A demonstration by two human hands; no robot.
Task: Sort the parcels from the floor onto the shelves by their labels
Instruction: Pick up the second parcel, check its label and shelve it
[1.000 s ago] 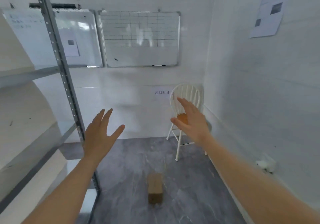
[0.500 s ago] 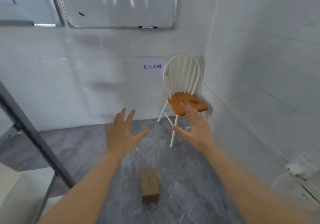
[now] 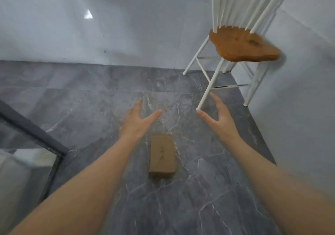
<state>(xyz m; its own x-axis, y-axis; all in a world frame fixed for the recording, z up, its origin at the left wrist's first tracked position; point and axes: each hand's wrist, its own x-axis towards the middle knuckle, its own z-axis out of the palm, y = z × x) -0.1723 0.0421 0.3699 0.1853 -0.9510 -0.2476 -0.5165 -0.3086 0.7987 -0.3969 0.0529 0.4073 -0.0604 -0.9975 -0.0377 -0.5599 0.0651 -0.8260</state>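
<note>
A small brown cardboard parcel (image 3: 162, 155) lies flat on the grey marble floor, its long side pointing away from me, with faint dark writing on top. My left hand (image 3: 136, 123) hovers open, fingers spread, just beyond and left of the parcel's far end, not touching it. My right hand (image 3: 217, 120) is open too, palm turned inward, to the right of and beyond the parcel. Both forearms reach down on either side of the parcel. Only the bottom corner of the metal shelf frame (image 3: 30, 131) shows at the left.
A white spindle-back chair (image 3: 241, 44) with an orange-brown seat stands in the right corner; its front leg reaches down close to my right hand. White tiled walls close the room at the back and right. Grey floor (image 3: 90, 98) stretches to the left.
The view has tilted down from the whiteboards to the floor. Both hands have dropped toward the parcel, which now lies between my forearms.
</note>
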